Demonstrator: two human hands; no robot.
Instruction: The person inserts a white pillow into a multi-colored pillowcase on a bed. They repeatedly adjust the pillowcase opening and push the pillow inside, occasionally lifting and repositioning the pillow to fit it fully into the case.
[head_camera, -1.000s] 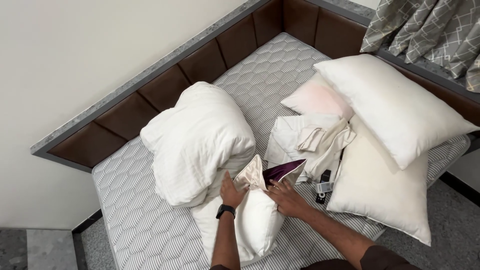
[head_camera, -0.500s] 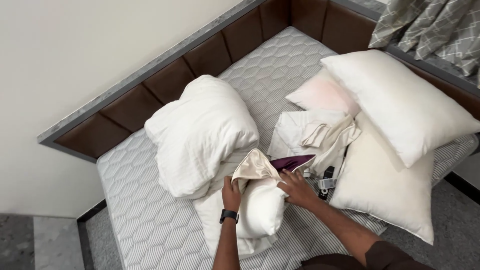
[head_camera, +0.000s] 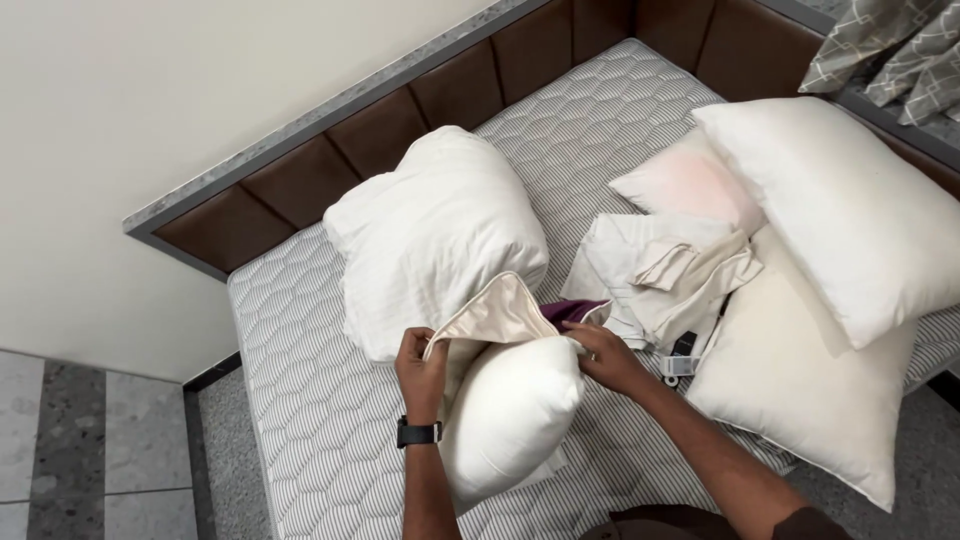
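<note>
A white pillow (head_camera: 510, 415) lies on the bare quilted mattress (head_camera: 300, 400) in front of me. A cream pillowcase (head_camera: 495, 315) with a purple inside is stretched open over the pillow's far end. My left hand (head_camera: 420, 365), with a black watch on the wrist, grips the case's left edge. On the other side my right hand (head_camera: 608, 358) grips the right edge beside the purple lining (head_camera: 572, 308). Just behind the case lies a large bundled white duvet (head_camera: 430, 235).
Crumpled cream covers (head_camera: 665, 275) with a tag lie right of my hands. Three pillows (head_camera: 850, 210) are stacked at the right, one pinkish. A brown padded headboard (head_camera: 380, 130) with a grey ledge rims the bed. Tiled floor (head_camera: 70, 450) shows at left, a patterned curtain (head_camera: 890, 60) top right.
Both hands have lifted the pillowcase opening higher and spread it wider over the pillow's end. The view has shifted closer to the bed.
</note>
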